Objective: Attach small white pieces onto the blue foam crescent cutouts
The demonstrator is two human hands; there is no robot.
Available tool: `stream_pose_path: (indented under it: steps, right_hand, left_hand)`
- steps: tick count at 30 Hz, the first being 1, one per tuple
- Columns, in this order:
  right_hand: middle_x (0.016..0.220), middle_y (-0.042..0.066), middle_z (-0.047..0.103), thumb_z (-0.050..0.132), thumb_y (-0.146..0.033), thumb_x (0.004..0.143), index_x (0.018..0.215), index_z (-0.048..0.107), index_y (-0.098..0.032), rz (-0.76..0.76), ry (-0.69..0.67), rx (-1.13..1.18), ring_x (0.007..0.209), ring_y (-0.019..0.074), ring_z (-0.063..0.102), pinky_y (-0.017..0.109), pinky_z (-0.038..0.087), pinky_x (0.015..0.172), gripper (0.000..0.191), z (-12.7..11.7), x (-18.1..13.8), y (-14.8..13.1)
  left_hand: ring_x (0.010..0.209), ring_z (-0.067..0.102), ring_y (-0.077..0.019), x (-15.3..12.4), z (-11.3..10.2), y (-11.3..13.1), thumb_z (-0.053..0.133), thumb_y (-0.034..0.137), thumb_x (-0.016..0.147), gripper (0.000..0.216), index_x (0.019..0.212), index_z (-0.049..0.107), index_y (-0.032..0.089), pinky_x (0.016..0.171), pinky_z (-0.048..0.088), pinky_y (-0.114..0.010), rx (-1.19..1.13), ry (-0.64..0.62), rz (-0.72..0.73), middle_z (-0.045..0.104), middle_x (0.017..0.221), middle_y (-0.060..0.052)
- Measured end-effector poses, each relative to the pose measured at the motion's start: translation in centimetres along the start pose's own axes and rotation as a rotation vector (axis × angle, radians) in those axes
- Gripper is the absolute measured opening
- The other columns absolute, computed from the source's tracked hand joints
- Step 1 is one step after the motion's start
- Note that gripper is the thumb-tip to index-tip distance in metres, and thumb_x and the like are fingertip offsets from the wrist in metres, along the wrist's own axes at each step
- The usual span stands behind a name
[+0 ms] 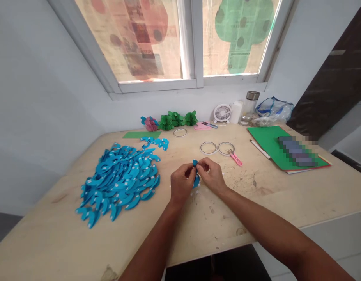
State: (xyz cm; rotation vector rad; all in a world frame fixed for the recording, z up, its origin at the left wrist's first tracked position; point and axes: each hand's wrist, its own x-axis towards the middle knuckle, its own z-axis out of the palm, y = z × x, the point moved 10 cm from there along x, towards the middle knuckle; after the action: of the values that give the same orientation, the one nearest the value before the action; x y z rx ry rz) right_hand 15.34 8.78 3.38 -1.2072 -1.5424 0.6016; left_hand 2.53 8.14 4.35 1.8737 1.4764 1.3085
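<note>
We record the held piece as plain blue. We record the pile of cut-outs as blue with white spots, the snips as pink, the sheet as green and the table as pale wood.

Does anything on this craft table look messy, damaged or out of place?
Nothing looks spilled or broken. Pale scraps litter the table near the left hand and right hand, which pinch a blue paper piece. A brownish stain marks the wood to their right.

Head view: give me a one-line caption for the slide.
Left hand and right hand pinch a blue paper piece over a wooden table, heap of blue cutouts at left, pink scissors beyond.
</note>
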Motion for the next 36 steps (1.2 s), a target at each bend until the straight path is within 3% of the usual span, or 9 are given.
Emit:
stream_pose_path:
  steps: [28, 36]
  right_hand:
    - [0.057, -0.003, 0.051, 0.048, -0.021, 0.071, 0.065, 0.051, -0.019, 0.018, 0.009, -0.075, 0.054, 0.0109, 0.046, 0.022, 0.036, 0.052, 0.007, -0.1, 0.0, 0.1]
    - [0.053, -0.005, 0.048, 0.049, -0.021, 0.069, 0.063, 0.049, -0.019, 0.038, 0.025, -0.035, 0.051, 0.0100, 0.043, 0.021, 0.034, 0.050, 0.007, -0.2, 0.0, 0.4]
  left_hand:
    - [0.060, 0.059, -0.0135, 0.0, 0.7, -0.2, 0.056, 0.026, 0.072, 0.019, 0.079, 0.070, 0.016, 0.057, 0.044, -0.022, -0.100, -0.059, -0.060, 0.069, 0.069, -0.001]
    - [0.060, 0.058, -0.0136, -0.1, 2.1, -2.4, 0.059, 0.031, 0.069, 0.024, 0.081, 0.070, 0.014, 0.053, 0.044, -0.021, -0.333, -0.133, -0.213, 0.069, 0.070, -0.002]
